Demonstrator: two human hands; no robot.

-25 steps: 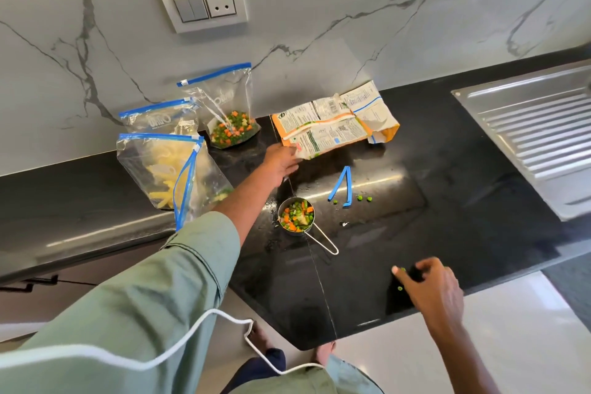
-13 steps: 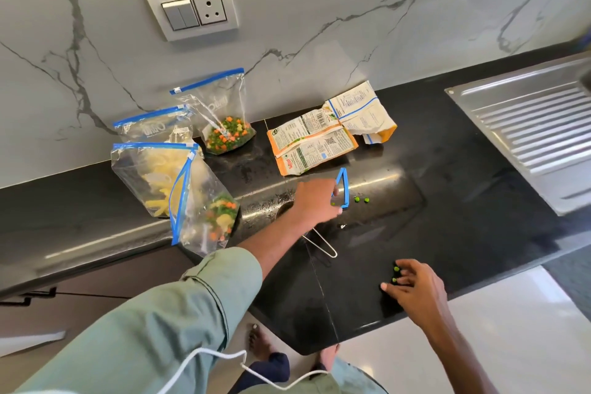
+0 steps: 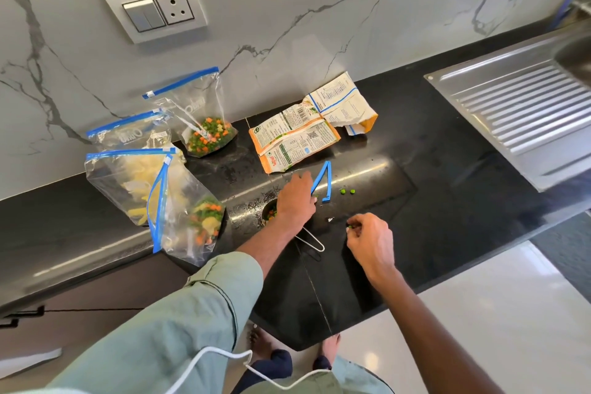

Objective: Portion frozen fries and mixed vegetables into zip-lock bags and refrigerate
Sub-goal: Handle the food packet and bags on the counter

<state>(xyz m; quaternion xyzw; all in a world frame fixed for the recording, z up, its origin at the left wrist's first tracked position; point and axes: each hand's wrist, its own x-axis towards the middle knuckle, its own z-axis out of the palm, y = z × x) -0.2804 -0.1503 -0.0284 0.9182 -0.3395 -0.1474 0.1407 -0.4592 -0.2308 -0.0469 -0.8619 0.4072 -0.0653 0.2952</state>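
Mixed vegetables: one scoop sits in the small metal cup (image 3: 269, 215) on the bench (image 3: 447, 201), mostly covered by the left hand (image 3: 295, 201). Its wire handle points back toward the person.

Two loose peas (image 3: 347, 191) lie just right of the blue clip (image 3: 323, 182).

Right hand (image 3: 371, 241): thumb and fingers pinch a pea (image 3: 350, 226) just off the bench. Judged to be spill pick-up, likely for return to the cup.

Left hand: fingers bent down to the bench beside the clip. Cannot tell if they hold anything.

Portioned bags stand grouped at the left, clear of the working patch: the fries bag (image 3: 128, 182), with one vegetable bag (image 3: 200, 224) in front of it and another (image 3: 204, 128) against the wall.

The orange packet (image 3: 294, 144) lies flat behind the hands. The sink drainboard (image 3: 511, 112) is well to the right.
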